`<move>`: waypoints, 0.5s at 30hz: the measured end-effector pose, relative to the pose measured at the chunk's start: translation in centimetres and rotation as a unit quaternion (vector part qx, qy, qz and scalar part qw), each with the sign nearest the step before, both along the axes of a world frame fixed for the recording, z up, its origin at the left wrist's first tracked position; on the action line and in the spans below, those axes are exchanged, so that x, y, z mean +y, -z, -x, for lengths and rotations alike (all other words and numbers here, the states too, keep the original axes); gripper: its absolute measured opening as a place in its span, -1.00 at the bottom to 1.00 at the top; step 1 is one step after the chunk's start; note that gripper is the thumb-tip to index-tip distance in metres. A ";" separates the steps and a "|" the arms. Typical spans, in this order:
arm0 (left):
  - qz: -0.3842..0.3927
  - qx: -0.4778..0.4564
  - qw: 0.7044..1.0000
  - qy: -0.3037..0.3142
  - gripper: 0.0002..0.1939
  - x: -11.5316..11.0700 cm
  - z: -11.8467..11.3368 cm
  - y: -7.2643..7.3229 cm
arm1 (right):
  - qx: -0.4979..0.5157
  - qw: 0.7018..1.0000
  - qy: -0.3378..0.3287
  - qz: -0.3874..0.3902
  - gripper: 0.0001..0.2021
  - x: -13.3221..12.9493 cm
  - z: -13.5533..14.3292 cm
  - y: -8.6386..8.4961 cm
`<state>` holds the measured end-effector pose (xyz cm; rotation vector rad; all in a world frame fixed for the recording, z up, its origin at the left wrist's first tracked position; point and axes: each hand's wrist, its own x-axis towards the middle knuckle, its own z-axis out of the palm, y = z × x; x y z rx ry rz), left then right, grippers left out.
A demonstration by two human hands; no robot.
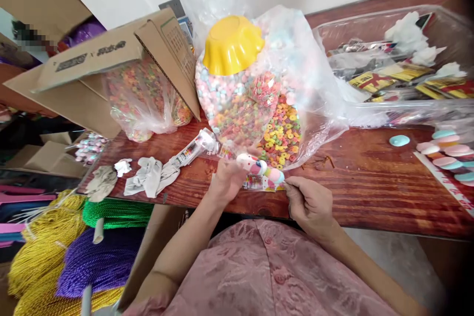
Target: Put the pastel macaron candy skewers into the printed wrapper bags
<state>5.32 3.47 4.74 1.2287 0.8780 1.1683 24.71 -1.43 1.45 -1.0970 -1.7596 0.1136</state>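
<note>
My left hand (227, 177) holds a small packet of pastel candies (259, 168) just above the near edge of the wooden table (370, 177). My right hand (309, 202) pinches the packet's right end with closed fingers. Directly behind the hands lies a large clear plastic bag (266, 108) full of colourful ring-shaped candies, with a yellow bowl (231, 44) upside down on top of it.
An open cardboard box (111, 59) holding another candy bag stands at the left. Crumpled white wrappers (148, 177) lie on the table's left. Pastel candies (448, 150) and a clear tray (400, 59) sit at right. Coils of yellow, green and purple cord (85, 256) lie below left.
</note>
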 end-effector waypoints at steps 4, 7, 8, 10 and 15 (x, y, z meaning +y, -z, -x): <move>0.022 0.025 0.998 -0.054 -0.36 2.0 -0.5 -0.9 | -0.051 0.998 -0.002 -0.040 -0.85 0.0 1.1 0.4; 0.055 0.029 0.992 -0.114 -0.36 2.4 -0.8 -1.3 | -0.097 0.992 0.008 -0.077 -0.81 -0.1 1.5 0.6; 0.063 0.023 0.990 -0.127 -0.36 2.4 -0.8 -1.3 | -0.115 0.989 0.009 -0.088 -0.79 -0.2 1.5 0.5; 0.078 0.013 0.987 -0.141 -0.37 2.4 -0.9 -1.0 | -0.144 0.984 0.006 -0.101 -0.77 -0.3 1.6 0.3; 0.112 -0.056 0.978 -0.164 -0.41 2.2 -1.0 0.0 | -0.205 0.969 -0.016 -0.136 -0.76 0.1 1.0 -0.8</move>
